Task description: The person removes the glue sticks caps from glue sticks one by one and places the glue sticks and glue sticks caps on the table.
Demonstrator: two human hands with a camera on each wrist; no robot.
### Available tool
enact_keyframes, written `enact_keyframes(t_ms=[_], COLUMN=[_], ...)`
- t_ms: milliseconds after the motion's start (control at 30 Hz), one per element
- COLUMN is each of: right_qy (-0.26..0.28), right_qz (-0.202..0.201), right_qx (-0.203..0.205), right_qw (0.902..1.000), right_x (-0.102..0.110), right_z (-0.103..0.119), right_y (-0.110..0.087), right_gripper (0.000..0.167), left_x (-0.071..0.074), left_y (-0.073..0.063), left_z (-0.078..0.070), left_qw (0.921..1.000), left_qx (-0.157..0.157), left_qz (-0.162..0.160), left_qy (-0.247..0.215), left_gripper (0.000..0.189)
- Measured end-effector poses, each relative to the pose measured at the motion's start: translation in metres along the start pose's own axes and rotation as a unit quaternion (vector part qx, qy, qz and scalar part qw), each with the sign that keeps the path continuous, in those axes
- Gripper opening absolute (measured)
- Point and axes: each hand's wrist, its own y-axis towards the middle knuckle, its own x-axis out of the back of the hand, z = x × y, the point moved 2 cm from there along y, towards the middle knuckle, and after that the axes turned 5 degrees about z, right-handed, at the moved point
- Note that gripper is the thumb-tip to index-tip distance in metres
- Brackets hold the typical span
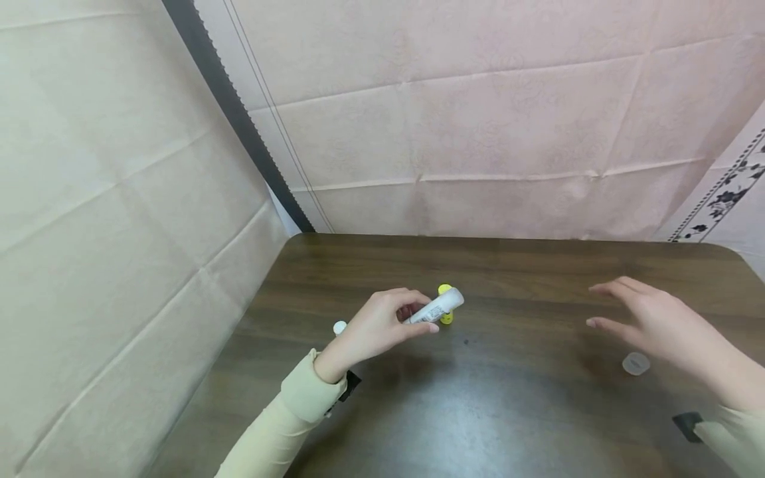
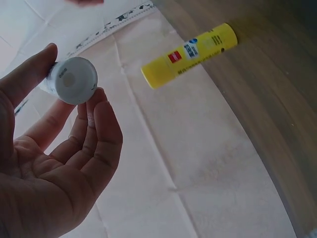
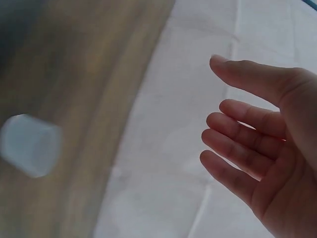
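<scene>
My left hand (image 1: 376, 325) holds a white tube (image 1: 439, 305) with dark print between thumb and fingers, tilted up to the right above the table. Its round, flat end faces the camera in the left wrist view, where the tube (image 2: 74, 82) sits between thumb and fingertips. Just behind it, partly covered in the head view, a yellow glue stick (image 1: 445, 318) stands upright on the table. Over at the right, my right hand (image 1: 657, 318) hovers with thumb and fingers apart and nothing between them. A small translucent cup-like piece (image 1: 636, 363) is near its wrist, blurred in the right wrist view.
Beside the left wrist, a small white round-topped object (image 1: 339, 327) is partly hidden by the hand. The brown wooden table (image 1: 508, 398) ends at a back edge against a pale cloth (image 1: 496, 133). Another pale cloth (image 1: 119, 232) hangs along the left side.
</scene>
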Motion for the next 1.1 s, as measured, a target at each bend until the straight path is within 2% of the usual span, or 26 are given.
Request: enact_keyframes(t_ms=[300, 500, 633, 767, 933, 1100], right_qy=[0.028, 0.037, 0.032, 0.03, 0.04, 0.05], right_qz=[-0.022, -0.053, -0.066, -0.096, -0.11, -0.086], right_qx=[0.033, 0.064, 0.102, 0.166, 0.235, 0.287], right_qw=[0.9988, 0.9959, 0.9921, 0.981, 0.9649, 0.9528], right_x=[0.033, 0.048, 0.051, 0.049, 0.043, 0.035], right_z=[0.028, 0.048, 0.059, 0.072, 0.092, 0.111], right_y=[0.033, 0.044, 0.049, 0.052, 0.056, 0.063], right_gripper=[0.05, 0.05, 0.053, 0.051, 0.036, 0.05], left_x=[-0.01, -0.015, -0.017, -0.019, -0.019, -0.019], left_y=[0.011, 0.014, 0.015, 0.015, 0.014, 0.017], left_z=[-0.012, -0.016, -0.016, -0.015, -0.015, -0.016], left_qw=[0.9993, 0.9985, 0.9979, 0.9976, 0.9976, 0.997], left_qx=[-0.02, -0.023, -0.029, -0.032, -0.032, -0.041], left_qz=[0.029, 0.043, 0.047, 0.048, 0.05, 0.05], left_qy=[0.012, 0.025, 0.033, 0.037, 0.036, 0.043], left_gripper=[0.028, 0.028, 0.027, 0.026, 0.026, 0.027])
